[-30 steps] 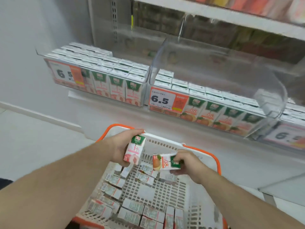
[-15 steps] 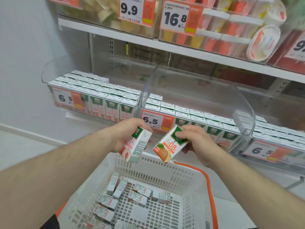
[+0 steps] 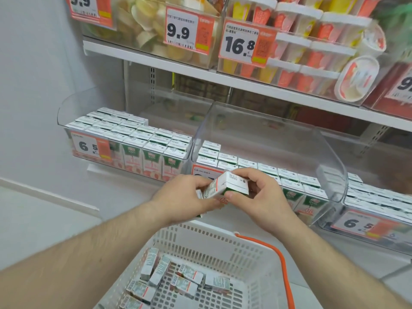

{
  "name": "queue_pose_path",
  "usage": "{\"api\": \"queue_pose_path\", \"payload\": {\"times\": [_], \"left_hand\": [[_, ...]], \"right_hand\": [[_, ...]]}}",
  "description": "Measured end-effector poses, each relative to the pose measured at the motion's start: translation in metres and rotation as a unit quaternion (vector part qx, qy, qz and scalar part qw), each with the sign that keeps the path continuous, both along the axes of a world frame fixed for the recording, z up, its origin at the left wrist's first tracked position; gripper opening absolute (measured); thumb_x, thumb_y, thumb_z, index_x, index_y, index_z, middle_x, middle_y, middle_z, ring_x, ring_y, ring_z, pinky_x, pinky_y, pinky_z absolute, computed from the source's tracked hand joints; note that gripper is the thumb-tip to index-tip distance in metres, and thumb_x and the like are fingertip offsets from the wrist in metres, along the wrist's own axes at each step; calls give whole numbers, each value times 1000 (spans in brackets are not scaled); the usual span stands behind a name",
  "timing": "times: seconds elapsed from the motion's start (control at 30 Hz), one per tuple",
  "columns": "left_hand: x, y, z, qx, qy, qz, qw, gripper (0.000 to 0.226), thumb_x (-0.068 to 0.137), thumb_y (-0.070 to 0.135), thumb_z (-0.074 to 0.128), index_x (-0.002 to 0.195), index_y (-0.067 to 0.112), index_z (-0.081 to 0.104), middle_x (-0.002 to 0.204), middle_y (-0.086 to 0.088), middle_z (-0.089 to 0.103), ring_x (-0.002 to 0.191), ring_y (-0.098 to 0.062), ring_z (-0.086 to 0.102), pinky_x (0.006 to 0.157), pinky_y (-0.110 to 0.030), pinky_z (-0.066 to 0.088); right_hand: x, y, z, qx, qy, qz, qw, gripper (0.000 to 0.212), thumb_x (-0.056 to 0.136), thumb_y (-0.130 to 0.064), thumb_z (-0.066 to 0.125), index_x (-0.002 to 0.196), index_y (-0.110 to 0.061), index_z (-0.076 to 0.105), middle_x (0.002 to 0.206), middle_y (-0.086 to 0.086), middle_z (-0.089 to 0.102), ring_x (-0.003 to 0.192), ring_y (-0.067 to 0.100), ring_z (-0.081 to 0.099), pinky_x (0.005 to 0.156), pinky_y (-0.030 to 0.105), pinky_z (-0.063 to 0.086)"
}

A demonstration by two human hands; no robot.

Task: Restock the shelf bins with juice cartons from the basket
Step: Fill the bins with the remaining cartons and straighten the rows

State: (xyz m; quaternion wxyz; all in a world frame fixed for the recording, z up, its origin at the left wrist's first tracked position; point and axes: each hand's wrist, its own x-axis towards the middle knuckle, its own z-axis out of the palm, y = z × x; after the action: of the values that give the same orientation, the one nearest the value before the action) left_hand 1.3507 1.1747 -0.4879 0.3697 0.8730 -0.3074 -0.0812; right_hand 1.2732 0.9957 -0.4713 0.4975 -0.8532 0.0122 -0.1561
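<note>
- Roughly ten juice cartons [image 3: 185, 278] lie loose on the bottom of the white basket [image 3: 249, 259], nearest the camera; the pile runs off the lower edge, so the full count cannot be told. One orange handle [image 3: 281, 262] curves along the basket's right side.
- Two forearms reach forward above the basket's far rim and meet in the middle.
- Two cartons are held up between the hands, pressed side by side. The left hand [image 3: 185, 197] has its grip curled round the left carton [image 3: 211, 189], fingers on top and thumb below. The right hand [image 3: 260, 195] has its grip clamped on the right carton [image 3: 237, 185], fingers over the top and thumb on the near face.
- The held pair sits just in front of the middle bin's [image 3: 263, 132] front edge, above the basket.
- Three clear shelf bins stand side by side on the lower shelf, each with one price tag reading 6.5. The left bin [image 3: 64, 112] is packed with cartons in several rows. The middle bin has its front rows filled and bare room behind. The right bin [image 3: 379, 210] is cut off by the frame.
- Two larger price tags, 9.9 [image 3: 181, 30] and 16.8 [image 3: 242, 42], hang on the upper shelf [image 3: 156, 61], in front of tubs of other goods.
</note>
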Motion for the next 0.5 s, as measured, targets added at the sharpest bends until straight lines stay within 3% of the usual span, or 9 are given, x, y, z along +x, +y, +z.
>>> {"api": "queue_pose_path", "payload": {"times": [0.07,0.17,0.27,0.37,0.4,0.5], "left_hand": [[1,1,4,16,-67,12,998,62,63,82,42,109,48,66,89,18,68,86,-2,62,75,-34,53],[1,2,13,10,-120,34,992,52,70,72,49,112,46,63,99,18,66,96,-4,59,81,-36,51],[5,2,21,-40,-93,72,992,35,79,57,64,110,41,65,91,19,65,94,-4,59,82,-33,51],[15,3,24,-72,-65,146,984,36,86,41,66,121,35,62,101,16,66,102,-10,59,87,-30,48],[18,3,23,-74,-56,162,982,38,87,38,65,124,34,61,107,12,66,101,-13,59,85,-28,47],[25,0,21,-61,-18,176,982,46,88,32,63,133,34,56,127,7,62,86,-8,57,74,-20,41]], "right_hand": [[-1,4,1,-11,-17,-2,1000,45,58,-55,70,100,-44,61,105,-13,68,93,7,65,80,28,54],[3,11,5,-39,-45,-45,997,29,62,-54,62,88,-41,66,87,-14,71,84,10,67,76,37,55],[18,10,26,-22,-73,-135,988,15,67,-39,63,77,-30,70,72,-8,70,70,16,68,65,37,58],[44,-8,58,-59,-97,-204,972,6,79,-31,64,81,-27,68,75,-12,66,71,6,62,58,15,47],[56,-15,66,-83,-89,-219,968,8,80,-31,63,84,-25,68,78,-14,65,73,4,59,58,14,44],[97,-35,70,-192,6,-228,955,18,80,-37,61,85,-22,68,81,-8,65,78,14,60,63,29,45]]}}
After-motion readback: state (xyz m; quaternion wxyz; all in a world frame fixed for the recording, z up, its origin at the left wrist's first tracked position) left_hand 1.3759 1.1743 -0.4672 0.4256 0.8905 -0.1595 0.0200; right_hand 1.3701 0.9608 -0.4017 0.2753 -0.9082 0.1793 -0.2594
